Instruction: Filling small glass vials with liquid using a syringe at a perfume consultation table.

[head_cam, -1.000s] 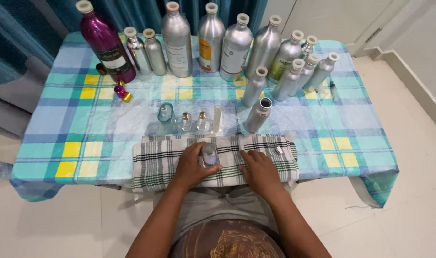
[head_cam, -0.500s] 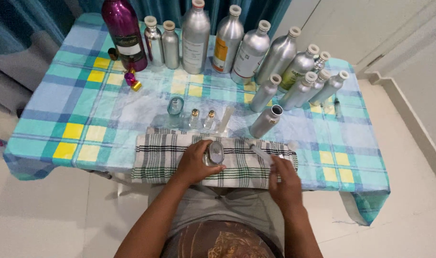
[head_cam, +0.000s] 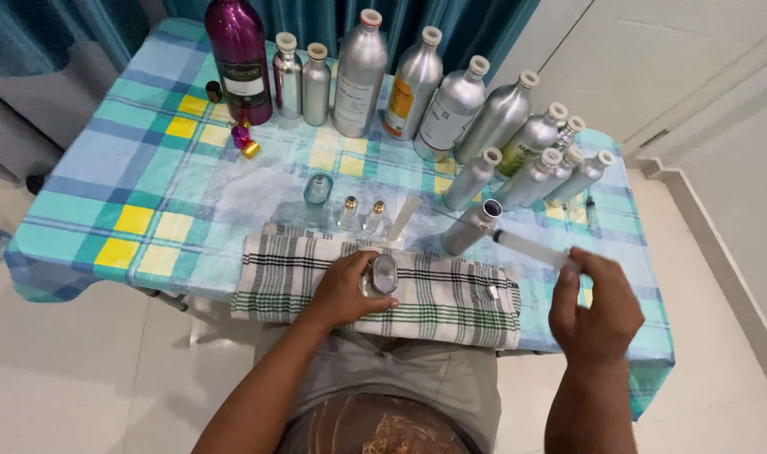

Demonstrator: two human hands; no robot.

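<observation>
Both hands hold something: the left hand (head_cam: 343, 290) has a narrow grip closed around a small clear glass bottle (head_cam: 382, 275), pressing it onto the checked cloth (head_cam: 450, 294); the right hand (head_cam: 596, 304) pinches the rear end of a clear syringe (head_cam: 530, 247), its tip pointing into the mouth of an open metal bottle (head_cam: 471, 227).

The surface (head_cam: 139, 210) wears a blue, teal and yellow plaid cover under clear plastic, standing on a pale tiled floor (head_cam: 81, 370) with a teal curtain (head_cam: 476, 29) behind. A purple bottle (head_cam: 239, 59) and a row of silver bottles (head_cam: 362, 71) line the far edge.

Half a second ago the right hand lay low on the cloth; it has since risen to the syringe. The left hand has stayed put.

Open room lies on the left of the cover and along the cloth's near edge; the right hand hangs near the right-hand edge.
</observation>
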